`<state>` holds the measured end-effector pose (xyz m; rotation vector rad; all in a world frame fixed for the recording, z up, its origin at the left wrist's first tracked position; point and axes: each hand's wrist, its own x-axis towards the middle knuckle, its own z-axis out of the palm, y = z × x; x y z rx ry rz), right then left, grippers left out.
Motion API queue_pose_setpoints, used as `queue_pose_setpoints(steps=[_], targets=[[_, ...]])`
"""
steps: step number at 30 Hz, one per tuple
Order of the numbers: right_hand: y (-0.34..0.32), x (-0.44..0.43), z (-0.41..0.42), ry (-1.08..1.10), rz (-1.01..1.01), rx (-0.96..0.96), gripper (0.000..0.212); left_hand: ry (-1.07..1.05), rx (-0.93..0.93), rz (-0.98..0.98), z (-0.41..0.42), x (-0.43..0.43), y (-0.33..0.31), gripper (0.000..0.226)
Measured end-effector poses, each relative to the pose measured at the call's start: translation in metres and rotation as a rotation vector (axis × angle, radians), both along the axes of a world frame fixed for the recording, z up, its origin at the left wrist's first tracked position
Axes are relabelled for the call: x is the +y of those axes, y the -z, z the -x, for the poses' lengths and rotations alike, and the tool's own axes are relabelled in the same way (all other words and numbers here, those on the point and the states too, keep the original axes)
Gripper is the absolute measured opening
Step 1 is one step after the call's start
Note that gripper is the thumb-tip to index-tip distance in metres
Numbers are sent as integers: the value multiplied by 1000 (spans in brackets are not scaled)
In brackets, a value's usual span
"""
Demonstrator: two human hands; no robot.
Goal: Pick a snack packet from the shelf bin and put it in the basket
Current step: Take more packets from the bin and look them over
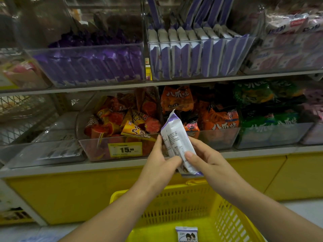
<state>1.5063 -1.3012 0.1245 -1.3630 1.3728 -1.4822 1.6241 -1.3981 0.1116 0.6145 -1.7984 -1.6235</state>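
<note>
A white and purple snack packet (pixel 176 137) stands tilted in front of the lower shelf, its printed back toward me. My left hand (pixel 160 159) pinches its lower left edge and my right hand (pixel 208 161) grips its lower right side, thumb on the face. Below my forearms sits the yellow plastic basket (pixel 188 201); one similar packet (pixel 186 234) lies on its floor. The clear bin (pixel 201 58) on the upper shelf holds several upright packets of the same purple and white kind.
Clear bins line two shelves: dark purple packets (pixel 90 63) upper left, orange cone snacks (pixel 122 119) with a yellow price tag (pixel 125 149), orange bags (pixel 209 116) and green bags (pixel 262 109) below. A yellow shelf base (pixel 70 194) runs behind the basket.
</note>
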Motion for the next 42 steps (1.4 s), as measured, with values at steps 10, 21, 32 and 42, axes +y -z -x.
queue_pose_setpoints(steps=[10, 21, 32, 42], targets=[[-1, 1, 1, -70, -28, -66, 41, -11, -3, -216, -8, -18, -2, 34], [-10, 1, 15, 109, 32, -305, 50, 110, -19, 128, -10, -2, -14, 65], [-109, -4, 13, 130, 210, -286, 57, -77, 196, 458, -7, 5, -110, 70], [-209, -49, 35, 222, 142, 185, 23, -212, 207, 555, 4, -38, -210, 41]])
